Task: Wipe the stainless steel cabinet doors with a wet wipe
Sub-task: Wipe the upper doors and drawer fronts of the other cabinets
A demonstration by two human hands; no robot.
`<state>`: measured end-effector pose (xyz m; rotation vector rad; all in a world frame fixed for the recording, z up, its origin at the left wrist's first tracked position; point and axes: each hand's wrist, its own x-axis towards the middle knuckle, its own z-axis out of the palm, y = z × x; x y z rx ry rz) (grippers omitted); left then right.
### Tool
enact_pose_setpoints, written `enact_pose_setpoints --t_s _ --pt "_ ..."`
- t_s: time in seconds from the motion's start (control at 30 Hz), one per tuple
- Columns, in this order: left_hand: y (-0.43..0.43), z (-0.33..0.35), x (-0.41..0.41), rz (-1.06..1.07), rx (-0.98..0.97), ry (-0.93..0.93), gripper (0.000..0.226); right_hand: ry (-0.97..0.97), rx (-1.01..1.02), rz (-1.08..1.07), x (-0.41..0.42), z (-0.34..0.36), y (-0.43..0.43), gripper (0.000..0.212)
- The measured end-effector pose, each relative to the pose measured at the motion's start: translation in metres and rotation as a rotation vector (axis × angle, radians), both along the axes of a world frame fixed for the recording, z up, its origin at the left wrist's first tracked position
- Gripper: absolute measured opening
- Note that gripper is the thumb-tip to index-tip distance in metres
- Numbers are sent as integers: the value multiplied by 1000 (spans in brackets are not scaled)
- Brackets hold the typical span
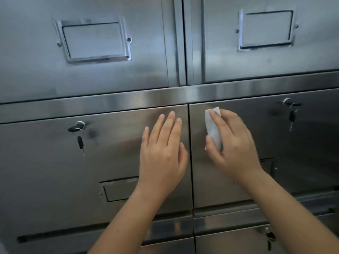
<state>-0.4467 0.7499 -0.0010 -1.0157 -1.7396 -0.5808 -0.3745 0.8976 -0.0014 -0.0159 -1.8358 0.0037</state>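
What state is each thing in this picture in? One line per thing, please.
Left door: closed.
Right door: closed.
Left key: in its lock.
Right key: in its lock.
Wipe: folded, against the right door.
Left hand: flat on the left door.
Right hand: grips the wipe.

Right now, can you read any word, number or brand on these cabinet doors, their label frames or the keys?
No readable text anywhere in this view.
Upper left label frame: blank insert.
Upper right label frame: blank insert.
Lower label frame: visible part blank, the rest hidden.
Left key and right key: too small to show any marking.
Wet wipe: plain white, no print.
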Motion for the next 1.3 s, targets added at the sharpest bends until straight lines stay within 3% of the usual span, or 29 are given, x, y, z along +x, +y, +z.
enact_pose_setpoints --t_s 0.2,0.67,0.9,1.3 --pt "22 41 -9 -53 10 45 48 18 -12 -27 -2 48 13 51" --pt "60 135 -39 42 27 254 52 114 29 -53 -59 131 38 51" --pt "66 153 -64 105 12 335 55 -6 184 -126 -82 136 56 64" --pt "84 218 -88 149 39 462 56 -65 223 -235 -91 223 70 59"
